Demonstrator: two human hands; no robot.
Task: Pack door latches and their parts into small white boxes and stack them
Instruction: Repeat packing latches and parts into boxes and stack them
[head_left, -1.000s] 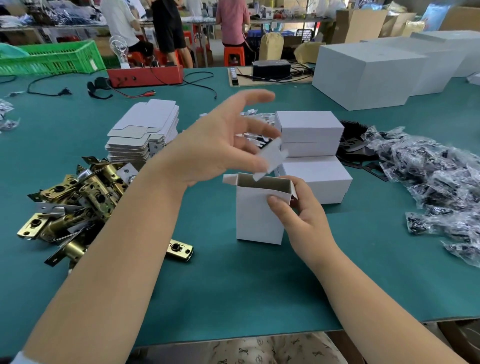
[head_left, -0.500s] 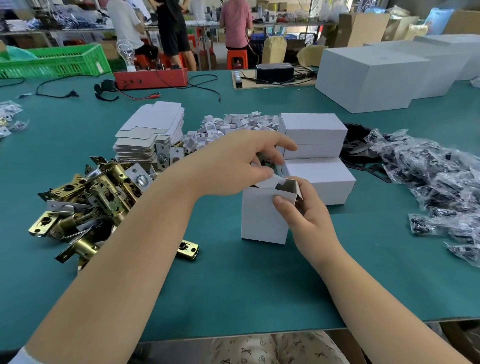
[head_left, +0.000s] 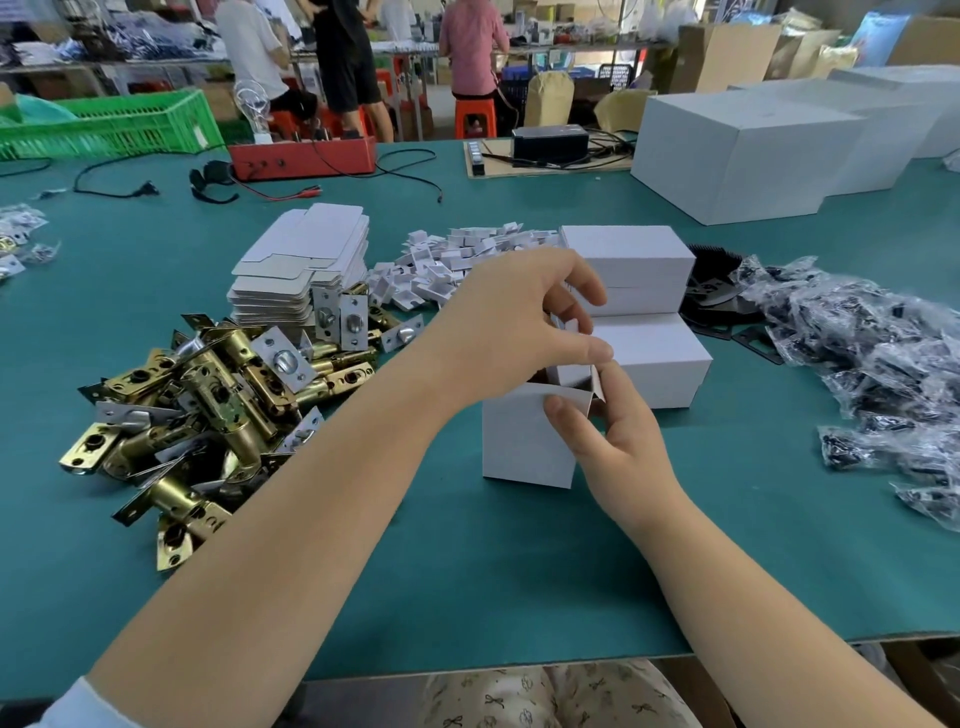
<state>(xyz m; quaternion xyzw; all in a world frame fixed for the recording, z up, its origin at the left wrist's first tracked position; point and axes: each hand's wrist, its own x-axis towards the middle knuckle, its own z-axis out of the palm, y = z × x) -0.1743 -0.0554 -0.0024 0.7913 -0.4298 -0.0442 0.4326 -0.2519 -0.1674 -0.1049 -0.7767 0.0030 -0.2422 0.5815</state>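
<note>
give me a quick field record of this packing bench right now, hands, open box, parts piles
left hand: above the open box, fingers pinching a small white card piece at its mouth
right hand: grip on the box's top right edge, thumb on the front flap
open box: upright on the green table, top unsealed
closed boxes: stack of two, just behind the open one
latches: brass pile, left of the box
flat box blanks: stack behind the latches
bagged parts: heap on the right
</note>
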